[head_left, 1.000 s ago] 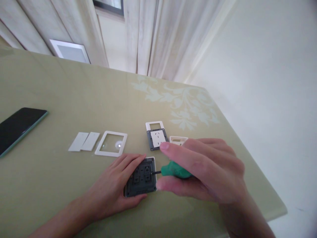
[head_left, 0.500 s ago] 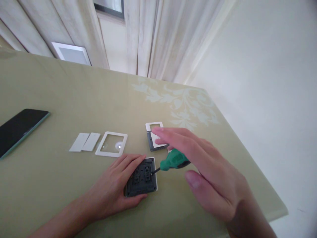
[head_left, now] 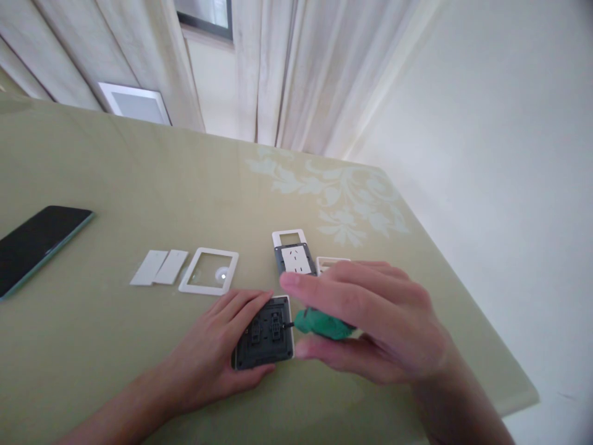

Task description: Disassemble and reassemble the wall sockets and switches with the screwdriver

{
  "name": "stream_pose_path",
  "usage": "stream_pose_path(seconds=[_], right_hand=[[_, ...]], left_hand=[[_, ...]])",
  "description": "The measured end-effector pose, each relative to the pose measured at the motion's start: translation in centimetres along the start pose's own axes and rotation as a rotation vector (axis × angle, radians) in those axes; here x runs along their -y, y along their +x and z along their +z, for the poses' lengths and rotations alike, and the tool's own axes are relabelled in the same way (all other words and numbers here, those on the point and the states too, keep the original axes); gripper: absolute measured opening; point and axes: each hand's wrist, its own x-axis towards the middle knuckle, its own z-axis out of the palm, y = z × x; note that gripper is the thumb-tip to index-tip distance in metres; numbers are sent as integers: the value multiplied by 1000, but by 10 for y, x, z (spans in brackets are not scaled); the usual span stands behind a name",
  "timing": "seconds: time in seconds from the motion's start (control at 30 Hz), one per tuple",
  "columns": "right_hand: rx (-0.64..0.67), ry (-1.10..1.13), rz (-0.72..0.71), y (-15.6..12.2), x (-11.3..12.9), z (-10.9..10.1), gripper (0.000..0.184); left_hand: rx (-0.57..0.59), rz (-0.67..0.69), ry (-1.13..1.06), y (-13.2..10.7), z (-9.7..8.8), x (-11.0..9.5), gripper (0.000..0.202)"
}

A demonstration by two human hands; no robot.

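Observation:
My left hand [head_left: 222, 340] grips a dark grey wall switch base [head_left: 266, 346] with a white edge, fingers over its far side and thumb along the near side. Across from it, my right hand [head_left: 375, 321] is closed around the green handle of a screwdriver [head_left: 324, 324]. The thin dark shaft points left, and its tip meets the switch base beside the right-hand rocker mechanism. My index finger and thumb reach past the handle towards the base. Beyond the hands lies a wall socket [head_left: 296, 258] with a white face and a dark frame, partly hidden by the right fingers.
Left of the socket lie a white square frame [head_left: 184, 284] and two white switch covers [head_left: 149, 267], [head_left: 171, 267]. Another white frame [head_left: 333, 259] is half hidden behind my right hand. A phone [head_left: 44, 241] rests far left. The table's right edge [head_left: 463, 278] runs near the wall.
My right hand has moved from loosely open over the screwdriver to closed around its handle, with the handle now lying more level. The left hand and switch base stay put.

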Motion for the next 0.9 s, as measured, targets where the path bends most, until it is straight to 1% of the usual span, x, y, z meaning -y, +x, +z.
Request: stream_pose_path(seconds=[0.03, 0.07, 0.1, 0.13, 0.2, 0.23, 0.27, 0.3, 0.37, 0.4, 0.43, 0.47, 0.5, 0.57, 0.6, 0.63, 0.67, 0.73, 0.77, 0.8, 0.83, 0.9], right_hand=[[-77, -105, -26, -1, 1, 2, 35], [-137, -176, -37, -1, 2, 3, 31], [-154, -190, -37, -1, 2, 4, 32], [-129, -139, -30, -1, 1, 3, 37], [-2, 73, 17, -1, -1, 2, 52], [58, 161, 48, -1, -2, 1, 57], [83, 208, 66, -1, -3, 0, 58], [72, 190, 79, -1, -4, 1, 55], [-50, 15, 61, -3, -5, 2, 47], [-105, -78, 37, -4, -5, 2, 45], [-134, -128, 16, -4, -5, 2, 46], [-118, -118, 4, -4, -5, 1, 50], [-64, -52, 9, -3, -4, 0, 53], [90, 126, 65, -1, -1, -3, 57], [138, 183, 88, 0, 0, -4, 57], [149, 188, 108, 1, 1, -4, 54], [102, 133, 106, 1, 2, -3, 50], [-54, -64, 56, 1, 2, -2, 40], [-104, -136, 40, 1, 2, -2, 38], [-107, -156, 42, 1, 2, -3, 38], [-62, -120, 56, 1, 1, -4, 40], [99, 43, 104, 1, 1, -8, 49]], left_hand=[[6, -3, -3, 0, -1, -1, 97], [13, -4, -10, 0, -1, -1, 98], [17, -5, -17, 0, -1, -1, 98], [16, -7, -23, 0, -2, -2, 98], [0, -8, -29, 0, -1, -1, 96], [-8, -9, -28, 0, 0, -1, 95], [-12, -11, -26, 0, 0, -1, 94], [-14, -9, -23, -1, 0, 0, 94], [-14, -6, -17, 0, 1, 0, 94], [-10, -3, -16, 0, 1, 0, 95], [-8, -1, -17, 1, 1, 0, 96], [-6, -1, -17, 1, 1, 0, 96], [-1, -2, -18, 1, 0, 0, 96], [3, -8, -9, 1, 0, 0, 95], [2, -7, -2, 1, 0, 0, 94], [2, -6, 3, 0, 0, 0, 93], [5, -4, 4, 0, 0, 0, 93], [11, -6, -2, 0, 0, 0, 92], [16, -9, -6, 0, 0, 0, 92], [18, -13, -9, 0, 0, 0, 92], [18, -15, -10, 0, 0, 0, 91], [13, -10, -9, -1, 1, 0, 92]])
